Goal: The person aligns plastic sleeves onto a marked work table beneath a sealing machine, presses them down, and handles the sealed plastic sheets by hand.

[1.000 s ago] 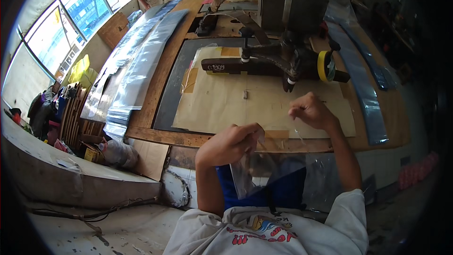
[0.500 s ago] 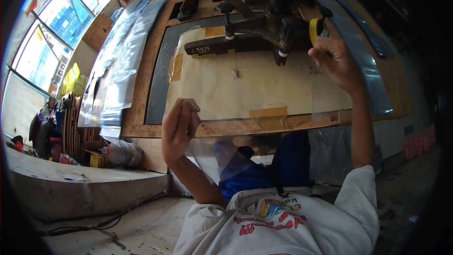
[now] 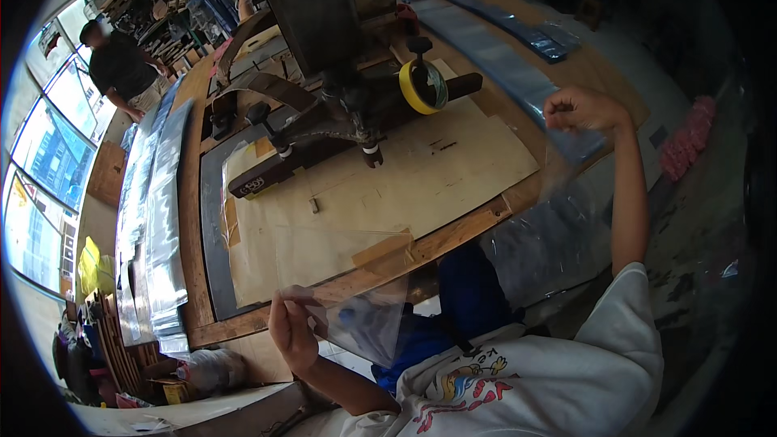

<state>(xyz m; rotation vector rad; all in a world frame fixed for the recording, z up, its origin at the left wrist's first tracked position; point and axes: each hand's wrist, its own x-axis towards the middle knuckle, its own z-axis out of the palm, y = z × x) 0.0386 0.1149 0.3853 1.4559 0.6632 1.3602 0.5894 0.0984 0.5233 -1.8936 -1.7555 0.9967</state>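
My left hand (image 3: 295, 328) is closed in a pinch on a clear plastic sheet (image 3: 376, 299), which hangs over my lap just off the table's front edge. Raised over the right side of the table, my right hand (image 3: 589, 112) has its fingers curled together. Another thin clear plastic sheet (image 3: 560, 174) seems to hang from them, faint and partly blurred. Before me lies a pale board (image 3: 437, 182) with brown tape at its edges. Across it runs a dark metal bar (image 3: 299, 163) of a press, below the press head (image 3: 312, 24).
A yellow tape roll (image 3: 422, 87) hangs on a press knob. Stacks of clear plastic sheets (image 3: 166, 218) lie along the table's left, with bluish plastic (image 3: 494, 57) on the right. A person (image 3: 121, 69) stands far left. Pink wrapped material (image 3: 688, 137) is at right.
My view has swung to the right. My hands are farther apart, the right one shifted outward beyond the board, and the left hand's clear sheet has come away over my lap.
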